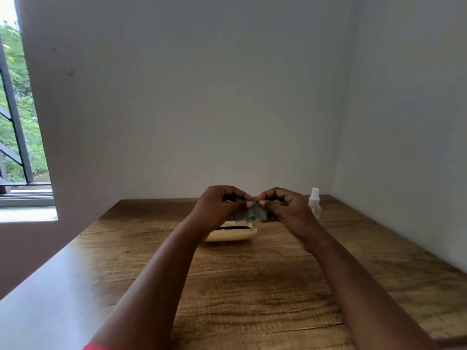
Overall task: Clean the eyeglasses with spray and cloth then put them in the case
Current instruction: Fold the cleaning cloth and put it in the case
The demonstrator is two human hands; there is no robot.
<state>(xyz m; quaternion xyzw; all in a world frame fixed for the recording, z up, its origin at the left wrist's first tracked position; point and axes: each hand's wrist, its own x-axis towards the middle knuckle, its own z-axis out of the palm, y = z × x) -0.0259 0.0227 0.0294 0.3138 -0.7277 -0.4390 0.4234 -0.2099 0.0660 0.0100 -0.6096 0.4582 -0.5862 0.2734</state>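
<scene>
Both hands are raised together above the far middle of the wooden table (252, 286). My left hand (218, 207) and my right hand (283, 205) each pinch the grey cleaning cloth (252, 213), which hangs crumpled between them. The eyeglasses are hidden; I cannot tell whether they are inside the cloth. Below the hands lies a cream eyeglass case (232, 234) with a dark strip showing along its top. A small white spray bottle (314, 203) stands upright just right of my right hand.
White walls close in the table at the back and on the right. A pale ledge (38, 299) runs along the table's left side, with a barred window (17, 109) beyond it.
</scene>
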